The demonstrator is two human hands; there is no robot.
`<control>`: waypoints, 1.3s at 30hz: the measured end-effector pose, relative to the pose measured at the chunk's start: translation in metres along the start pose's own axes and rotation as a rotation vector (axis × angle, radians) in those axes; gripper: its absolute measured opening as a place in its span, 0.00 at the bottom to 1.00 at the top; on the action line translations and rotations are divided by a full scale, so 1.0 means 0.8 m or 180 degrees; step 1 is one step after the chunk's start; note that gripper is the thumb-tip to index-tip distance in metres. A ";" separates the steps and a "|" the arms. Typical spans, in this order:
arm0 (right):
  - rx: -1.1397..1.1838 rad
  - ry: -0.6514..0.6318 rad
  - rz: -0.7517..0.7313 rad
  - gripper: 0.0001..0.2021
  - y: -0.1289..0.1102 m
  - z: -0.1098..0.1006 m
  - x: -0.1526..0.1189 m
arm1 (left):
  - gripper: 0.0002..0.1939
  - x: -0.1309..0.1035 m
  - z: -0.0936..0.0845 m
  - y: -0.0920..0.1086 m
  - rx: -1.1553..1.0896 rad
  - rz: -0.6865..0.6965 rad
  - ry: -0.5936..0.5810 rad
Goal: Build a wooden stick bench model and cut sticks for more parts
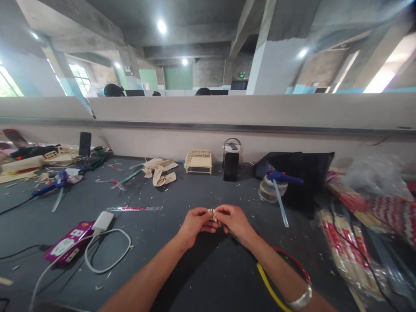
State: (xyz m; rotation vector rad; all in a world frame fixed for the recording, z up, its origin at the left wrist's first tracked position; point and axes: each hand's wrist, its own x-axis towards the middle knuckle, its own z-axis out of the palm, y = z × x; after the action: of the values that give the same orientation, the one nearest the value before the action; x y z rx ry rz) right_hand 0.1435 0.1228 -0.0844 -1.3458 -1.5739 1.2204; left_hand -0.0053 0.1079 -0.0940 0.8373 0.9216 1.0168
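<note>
Near the middle of the dark table, my left hand (pixel 196 224) and my right hand (pixel 233 220) meet around a small bundle of pale wooden pieces (pixel 212 213). Both hands pinch it between thumb and fingers, which cover most of it. Beyond them, a small wooden bench-like model (pixel 199 162) stands upright against the partition. A silver bracelet (pixel 300 297) circles the right arm, and a red and yellow cable runs beside that arm.
Left, a purple power strip (pixel 69 242) carries a white charger (pixel 103 222) and cable. A blue glue gun (pixel 284 177) rests on a clear jar (pixel 271 190) at the right; another glue gun (pixel 50 185) lies far left. Packaged wooden sticks (pixel 347 242) lie right. A dark phone (pixel 230 166) stands behind.
</note>
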 end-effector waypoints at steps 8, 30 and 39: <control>0.0043 0.0066 -0.0227 0.12 0.008 -0.011 0.000 | 0.07 0.001 -0.002 0.003 -0.0411 -0.0467 -0.0190; -0.0137 -0.0071 -0.0821 0.11 -0.005 -0.018 -0.012 | 0.13 -0.008 -0.001 0.011 -0.0388 -0.0306 -0.1170; -0.1623 0.0268 -0.1567 0.14 0.013 -0.026 -0.031 | 0.14 -0.011 0.014 0.001 -0.0196 -0.0160 -0.0893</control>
State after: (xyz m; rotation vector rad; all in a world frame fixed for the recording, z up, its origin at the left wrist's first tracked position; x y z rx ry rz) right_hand 0.1704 0.1030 -0.0871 -1.1718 -2.0788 0.4746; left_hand 0.0028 0.0986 -0.0866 0.8753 0.6661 0.8541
